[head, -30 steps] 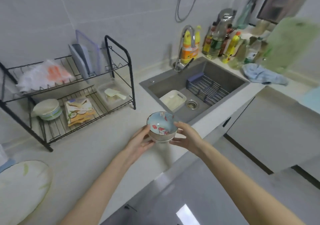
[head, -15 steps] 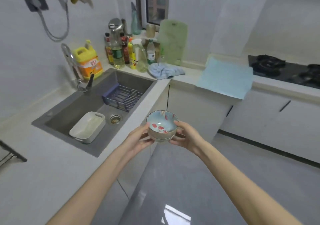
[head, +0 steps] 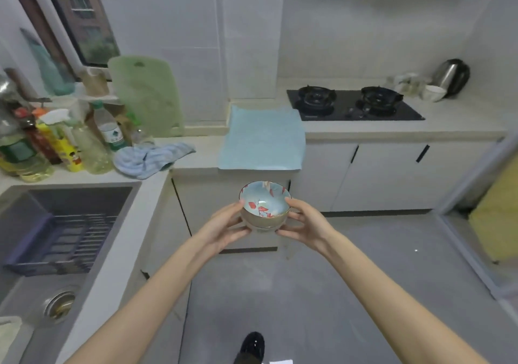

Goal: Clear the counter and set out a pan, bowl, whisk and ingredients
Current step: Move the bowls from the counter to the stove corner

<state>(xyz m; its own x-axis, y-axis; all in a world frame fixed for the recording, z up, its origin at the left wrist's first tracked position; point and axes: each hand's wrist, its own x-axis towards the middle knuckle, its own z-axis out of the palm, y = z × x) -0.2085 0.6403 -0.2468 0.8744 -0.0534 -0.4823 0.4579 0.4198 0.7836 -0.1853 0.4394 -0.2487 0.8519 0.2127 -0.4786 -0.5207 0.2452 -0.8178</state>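
Observation:
A small bowl [head: 265, 205], pale blue inside with red leaf marks and tan outside, is held in mid-air over the grey floor, in front of the cabinets. My left hand [head: 225, 227] cups its left side and my right hand [head: 304, 225] cups its right side. A second bowl seems stacked under it, though I cannot tell for sure. A light blue mat [head: 262, 138] lies on the counter [head: 392, 128] beyond the bowl, draping over the front edge. No pan or whisk is in view.
A two-burner gas hob [head: 353, 104] sits on the counter at the right, with a kettle [head: 451, 77] and white cup behind it. The sink [head: 56, 237] is at the left, with bottles [head: 59, 142], a blue cloth [head: 152, 159] and a green cutting board [head: 147, 96] near the corner.
The view has swung right from the dish rack and sink towards the hob counter. The bowl stays held in both hands in front of me.

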